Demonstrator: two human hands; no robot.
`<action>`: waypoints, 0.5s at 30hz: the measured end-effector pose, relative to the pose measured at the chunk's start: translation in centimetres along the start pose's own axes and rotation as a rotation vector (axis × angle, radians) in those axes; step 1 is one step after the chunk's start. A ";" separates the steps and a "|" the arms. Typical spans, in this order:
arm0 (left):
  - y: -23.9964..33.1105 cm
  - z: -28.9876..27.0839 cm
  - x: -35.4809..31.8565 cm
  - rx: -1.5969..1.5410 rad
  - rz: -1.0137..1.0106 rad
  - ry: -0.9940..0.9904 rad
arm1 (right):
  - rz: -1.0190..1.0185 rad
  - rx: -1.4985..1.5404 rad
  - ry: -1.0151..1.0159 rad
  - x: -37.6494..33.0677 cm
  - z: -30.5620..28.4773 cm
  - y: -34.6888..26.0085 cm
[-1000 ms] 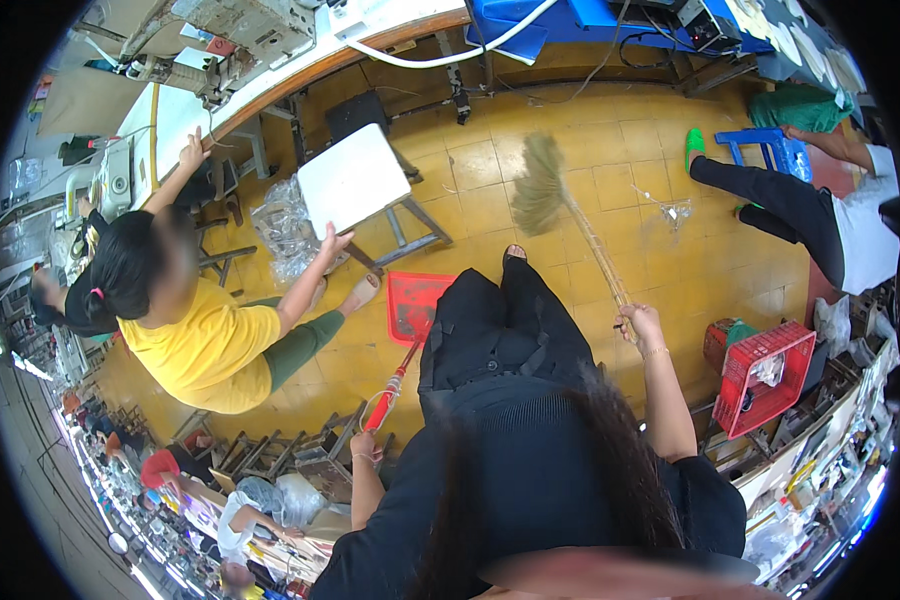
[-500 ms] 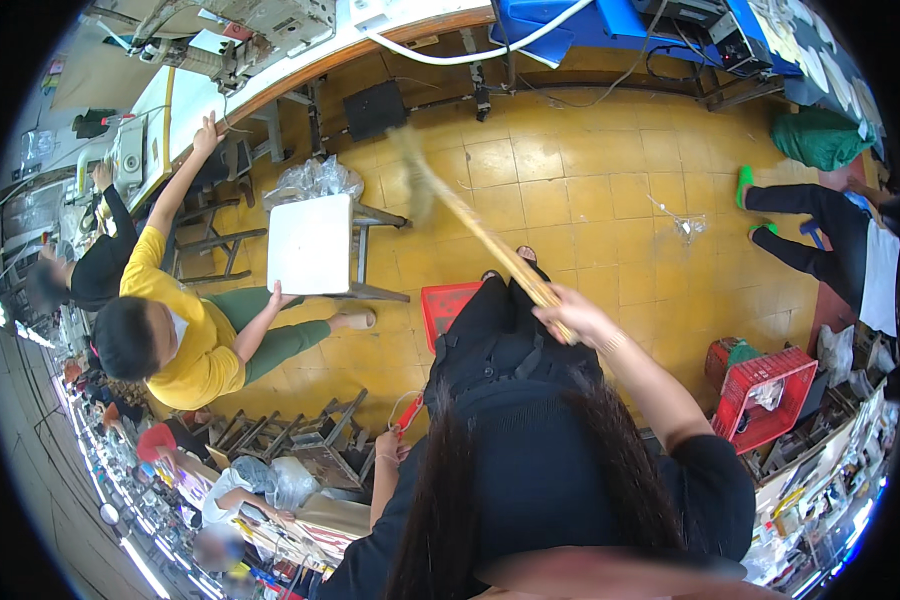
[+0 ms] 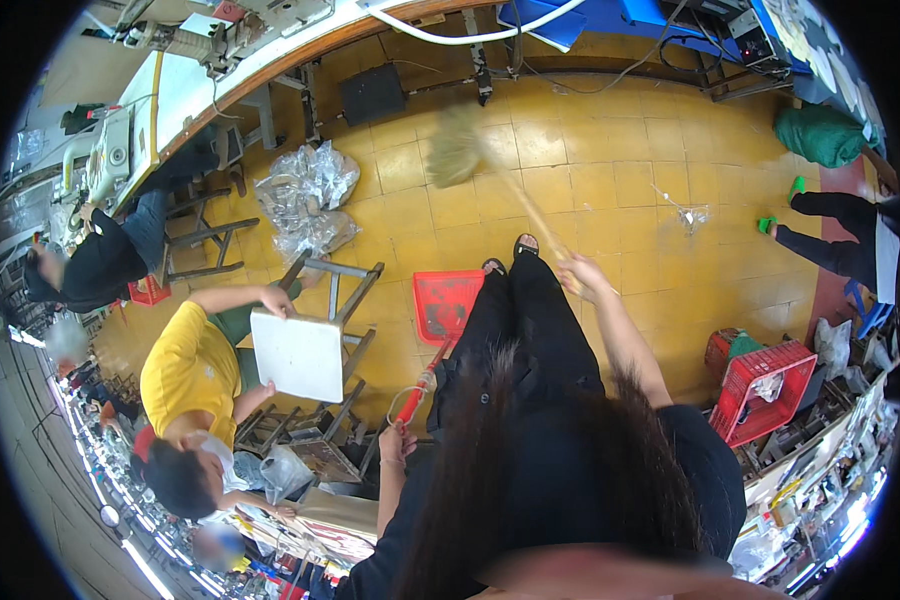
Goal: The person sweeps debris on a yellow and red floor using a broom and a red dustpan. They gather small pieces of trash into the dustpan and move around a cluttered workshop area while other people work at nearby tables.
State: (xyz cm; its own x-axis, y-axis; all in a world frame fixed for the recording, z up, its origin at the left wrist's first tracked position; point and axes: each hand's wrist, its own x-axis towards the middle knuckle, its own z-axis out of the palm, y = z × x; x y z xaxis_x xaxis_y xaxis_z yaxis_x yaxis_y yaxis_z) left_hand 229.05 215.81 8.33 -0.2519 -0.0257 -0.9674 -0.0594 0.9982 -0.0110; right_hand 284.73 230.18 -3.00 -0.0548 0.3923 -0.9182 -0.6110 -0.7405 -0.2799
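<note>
My right hand (image 3: 588, 277) grips the wooden handle of a straw broom (image 3: 530, 205), held out in front of my feet. The broom's bristle head (image 3: 454, 147) is over the yellow tiled floor, slightly blurred. My left hand (image 3: 397, 444) is closed round the red handle of a long-handled dustpan (image 3: 443, 303). Its red pan sits on the floor just left of my sandalled feet. A small bit of litter (image 3: 686, 215) lies on the tiles ahead and to the right.
A person in yellow (image 3: 185, 375) holds a white-topped stool (image 3: 298, 357) at left. Clear plastic bags (image 3: 308, 195) lie on the floor beyond it. Red crates (image 3: 765, 392) stand at right. A sewing table (image 3: 270, 70) edges the far side; another person in green shoes is far right.
The broom head has swung right and nearer. The dustpan has come into fuller view beside my feet. The person in yellow has moved nearer, shifting the stool away from the plastic bags.
</note>
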 end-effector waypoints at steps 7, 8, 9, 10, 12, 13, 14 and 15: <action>4.5 2.0 1.3 0.058 0.081 -0.056 | 0.019 0.020 0.449 -14.9 -7.8 2.5; 5.1 2.2 1.2 0.054 0.056 -0.094 | -0.022 0.026 0.422 -15.8 -7.1 2.6; 5.5 2.7 1.1 0.052 0.035 -0.112 | -0.050 0.011 0.435 -16.5 -6.0 2.8; 6.0 3.1 0.9 0.056 0.031 -0.133 | -0.084 0.012 0.430 -17.4 -4.8 2.9; 6.4 4.4 0.5 0.208 0.106 0.034 | -0.148 -0.158 0.474 -20.6 -2.6 3.0; 7.0 4.7 0.4 0.215 0.099 0.088 | -0.159 -0.219 0.497 -22.3 -1.7 2.8; 7.4 4.9 0.4 0.216 0.104 0.093 | -0.138 -0.382 0.524 -24.0 -1.2 2.2; 7.7 5.0 0.4 0.214 0.128 0.100 | -0.096 -0.528 0.556 -25.6 -1.0 1.5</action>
State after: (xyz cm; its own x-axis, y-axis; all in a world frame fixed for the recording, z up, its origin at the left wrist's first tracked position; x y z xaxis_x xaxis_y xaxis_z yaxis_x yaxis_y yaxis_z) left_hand 233.33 223.81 6.62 -0.3391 0.1066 -0.9347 0.1818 0.9822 0.0461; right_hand 286.02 218.46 19.83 0.4693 0.2394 -0.8500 -0.1279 -0.9340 -0.3337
